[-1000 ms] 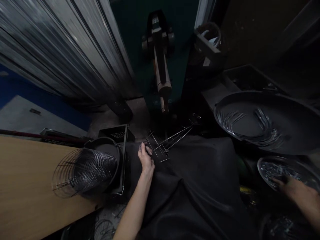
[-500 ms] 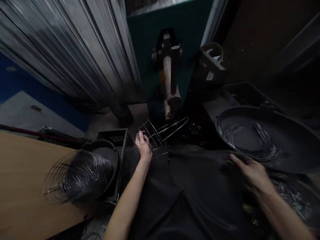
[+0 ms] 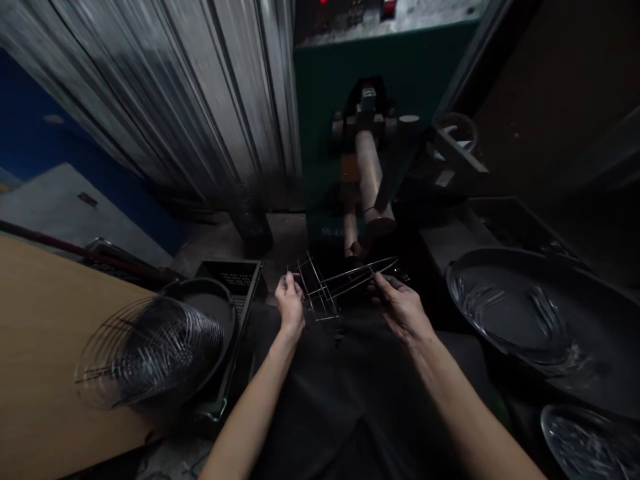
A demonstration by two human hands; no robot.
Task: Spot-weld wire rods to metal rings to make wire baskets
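A thin wire frame [image 3: 325, 290] with a long pointed loop hangs above the dark apron, below the machine's metal arms [image 3: 371, 177]. My left hand [image 3: 290, 297] is closed on its left edge, thumb and fingers pinched together. At the loop's right part, my right hand [image 3: 397, 300] has its thumb and fingers pressed together on the wire; whether it also holds a small separate piece is too dark to tell.
Curved wire pieces lie in a large dark pan [image 3: 505, 277] at the right, with a bowl of small parts [image 3: 590, 440] below. At the left, coiled wire rings [image 3: 150, 350] rest over a round pan beside a green crate [image 3: 257, 270]. A green machine [image 3: 320, 87] stands ahead.
My right hand has moved left and up from beside the large pan to the wire loop. My left hand still grips the frame. The view has shifted, with the machine now further right.
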